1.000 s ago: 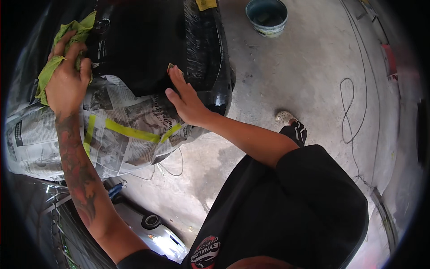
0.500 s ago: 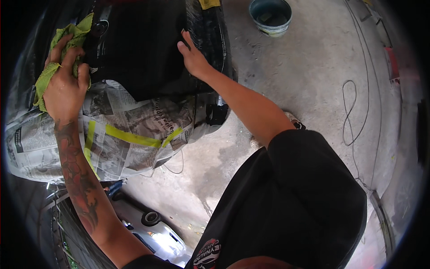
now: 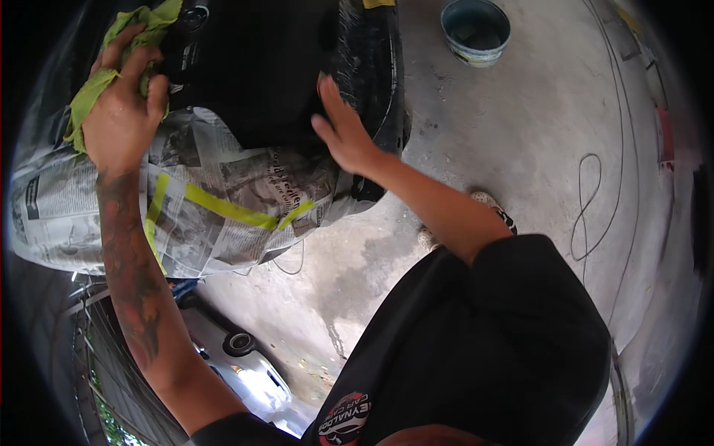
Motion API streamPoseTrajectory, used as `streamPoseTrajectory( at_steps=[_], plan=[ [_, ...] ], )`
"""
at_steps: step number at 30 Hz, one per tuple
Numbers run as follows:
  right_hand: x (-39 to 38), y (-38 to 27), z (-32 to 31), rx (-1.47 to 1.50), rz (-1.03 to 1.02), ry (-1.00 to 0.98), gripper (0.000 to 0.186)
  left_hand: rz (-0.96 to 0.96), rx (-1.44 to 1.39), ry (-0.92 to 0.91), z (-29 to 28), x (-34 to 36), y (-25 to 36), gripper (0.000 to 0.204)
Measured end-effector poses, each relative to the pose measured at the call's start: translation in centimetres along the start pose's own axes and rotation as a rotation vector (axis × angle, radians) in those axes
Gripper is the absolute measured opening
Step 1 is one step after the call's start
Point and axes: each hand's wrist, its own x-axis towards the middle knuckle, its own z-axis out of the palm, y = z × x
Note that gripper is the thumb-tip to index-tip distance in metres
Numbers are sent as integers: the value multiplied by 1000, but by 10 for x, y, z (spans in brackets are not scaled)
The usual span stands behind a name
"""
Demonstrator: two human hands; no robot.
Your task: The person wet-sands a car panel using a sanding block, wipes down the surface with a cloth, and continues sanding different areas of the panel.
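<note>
My left hand point(image 3: 125, 108) is closed on a yellow-green cloth point(image 3: 149, 26), which bunches between its fingers against the left side of a glossy black car body panel point(image 3: 253, 67). My right hand point(image 3: 348, 137) is open, thumb apart and fingers stretched, over the panel's near right part. Whether its palm touches the surface I cannot tell. Newspaper masking point(image 3: 201, 223) wraps the car's near end below both hands, held by strips of yellow tape point(image 3: 230, 208).
A dark bucket point(image 3: 476, 56) with something in it stands on the concrete floor point(image 3: 513, 134) at the far right. A thin cable point(image 3: 584, 208) loops along the floor at right. A silver car point(image 3: 256, 379) is at the lower left. My shoe point(image 3: 487, 201) shows beside my right arm.
My right hand has moved nearer to me along the panel, toward the newspaper edge. My left hand stays on the cloth at about the same spot. The whole view has shifted slightly.
</note>
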Motion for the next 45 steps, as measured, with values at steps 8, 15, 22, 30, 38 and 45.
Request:
streamPoseTrajectory(
  at_steps=[8,15,22,30,38,45],
  plan=[
    [-3,-68,15,-436,-540,-62,67,-30,6,-43,2,-6,-2,16],
    [-3,-10,-3,-749,-724,-142,80,-60,-79,84,-8,10,24,16],
    [4,-41,8,-683,-764,-16,74,-95,18,-10,-15,12,28,16],
    [7,-66,12,-639,-685,6,80,-86,35,6,-17,13,32,14],
    [28,-102,4,-563,-619,-3,73,-63,29,72,-15,13,35,13],
    [33,-93,-3,-578,-587,-53,70,-32,23,53,-15,10,20,12]
  ],
)
